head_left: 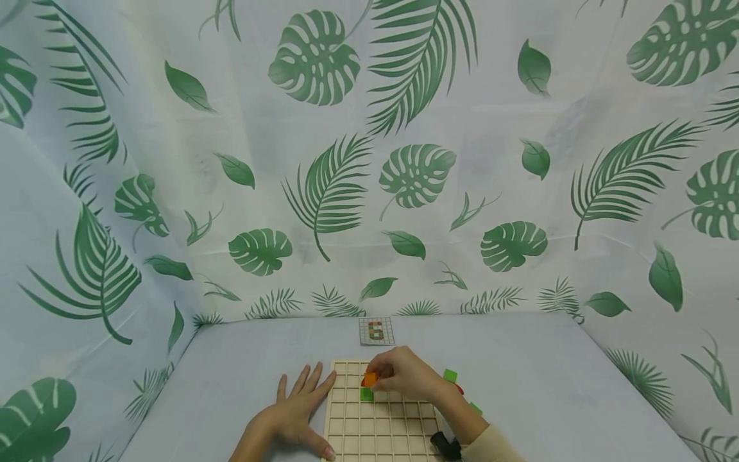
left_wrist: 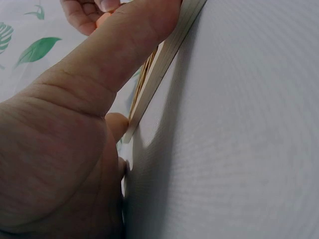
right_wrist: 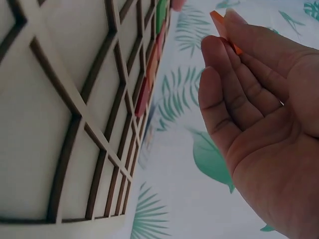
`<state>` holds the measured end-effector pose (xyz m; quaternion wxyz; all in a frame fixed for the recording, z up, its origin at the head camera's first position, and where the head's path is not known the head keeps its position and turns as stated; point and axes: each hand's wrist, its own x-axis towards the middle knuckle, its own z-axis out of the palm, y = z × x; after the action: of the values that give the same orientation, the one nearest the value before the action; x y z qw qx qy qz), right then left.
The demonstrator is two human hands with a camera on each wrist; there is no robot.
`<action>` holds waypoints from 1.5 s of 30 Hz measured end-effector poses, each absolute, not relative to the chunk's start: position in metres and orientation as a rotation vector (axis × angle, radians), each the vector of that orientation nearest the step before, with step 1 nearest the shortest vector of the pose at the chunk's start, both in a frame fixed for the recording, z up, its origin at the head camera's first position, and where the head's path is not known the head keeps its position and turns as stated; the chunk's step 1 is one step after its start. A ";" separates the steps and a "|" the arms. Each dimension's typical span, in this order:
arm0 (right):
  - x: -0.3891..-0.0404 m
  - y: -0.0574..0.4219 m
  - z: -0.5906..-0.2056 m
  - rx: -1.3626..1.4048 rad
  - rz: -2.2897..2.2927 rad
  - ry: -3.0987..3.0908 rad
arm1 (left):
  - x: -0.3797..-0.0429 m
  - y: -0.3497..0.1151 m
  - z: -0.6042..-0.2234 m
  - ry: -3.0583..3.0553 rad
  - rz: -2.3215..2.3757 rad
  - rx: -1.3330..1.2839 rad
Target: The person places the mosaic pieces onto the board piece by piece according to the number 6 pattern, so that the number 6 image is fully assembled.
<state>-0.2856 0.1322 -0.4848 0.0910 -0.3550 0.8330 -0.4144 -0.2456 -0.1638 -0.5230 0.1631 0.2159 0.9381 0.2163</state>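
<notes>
My right hand point(head_left: 407, 373) pinches an orange tile point(head_left: 370, 380) between thumb and fingers over the upper part of a wooden grid board point(head_left: 383, 427). In the right wrist view the tile point(right_wrist: 218, 21) is seen nearly edge-on, raised off the board. A green tile point(head_left: 367, 394) lies in a board cell just below it. Part of a red tile point(head_left: 363, 382) shows beside the orange one; the hand hides cells behind it. My left hand point(head_left: 294, 412) lies with fingers spread at the board's left edge, its thumb point(left_wrist: 134, 45) against the wooden side.
A small card point(head_left: 376, 331) with a coloured grid picture lies beyond the board. To the right of the board are a green tile point(head_left: 450, 375), a red piece point(head_left: 459, 388) and another green tile point(head_left: 476, 408), partly behind the forearm. A black device point(head_left: 444, 445) sits by the right wrist.
</notes>
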 end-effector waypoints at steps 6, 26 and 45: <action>-0.283 0.129 -0.487 -1.124 -1.171 2.445 | -0.245 -0.164 -0.523 2.671 0.624 0.624; -0.279 0.120 -0.493 -1.132 -0.917 2.505 | -0.246 -0.164 -0.527 2.667 0.618 0.616; -0.279 0.115 -0.498 -1.172 -0.830 2.557 | -0.245 -0.162 -0.524 2.676 0.608 0.626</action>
<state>-0.2788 0.1149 -0.4976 0.1043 -0.3976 0.8671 -0.2814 -0.2447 -0.1623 -0.5238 0.1626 0.2194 0.9380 0.2133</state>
